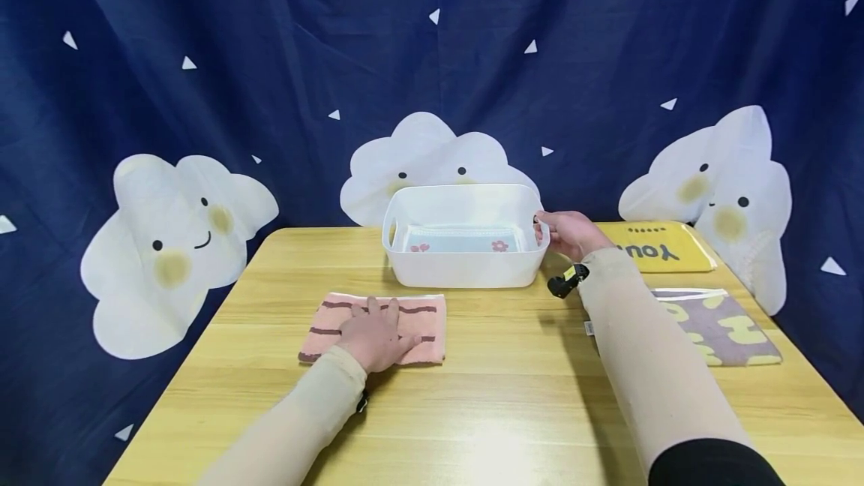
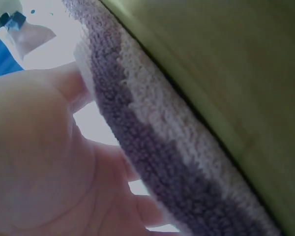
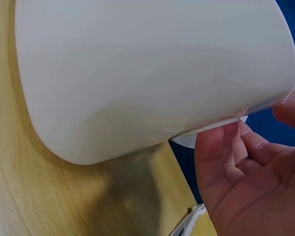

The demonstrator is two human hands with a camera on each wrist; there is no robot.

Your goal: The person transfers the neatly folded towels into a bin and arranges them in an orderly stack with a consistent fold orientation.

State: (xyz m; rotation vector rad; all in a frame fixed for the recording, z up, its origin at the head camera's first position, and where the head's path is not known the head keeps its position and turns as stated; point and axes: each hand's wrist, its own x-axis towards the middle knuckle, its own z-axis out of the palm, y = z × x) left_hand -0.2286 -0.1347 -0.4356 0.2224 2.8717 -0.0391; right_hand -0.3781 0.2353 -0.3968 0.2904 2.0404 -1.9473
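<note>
The left hand [image 1: 371,337] lies on a folded pink towel [image 1: 421,321] with dark stripes, on the left half of the wooden surface [image 1: 472,396]. Its fingers are spread over the cloth, the thumb pointing out to the right; the left wrist view shows the towel's looped edge just beside the palm.

The right hand [image 1: 572,234] grips the right-hand handle of a white basket [image 1: 466,270], its fingers curled through the opening and pinching the rim. The basket is near the far edge of the surface, beyond the pink towel and apart from it; whether its base rests fully flat cannot be told. Inside it lies a pale blue cloth [image 1: 462,240] bearing pink motifs.

To the right, a yellow folded towel [image 1: 675,246] with dark lettering lies behind a purple towel [image 1: 736,328] with yellow shapes. A dark blue curtain [image 1: 432,43] with white clouds hangs behind.
</note>
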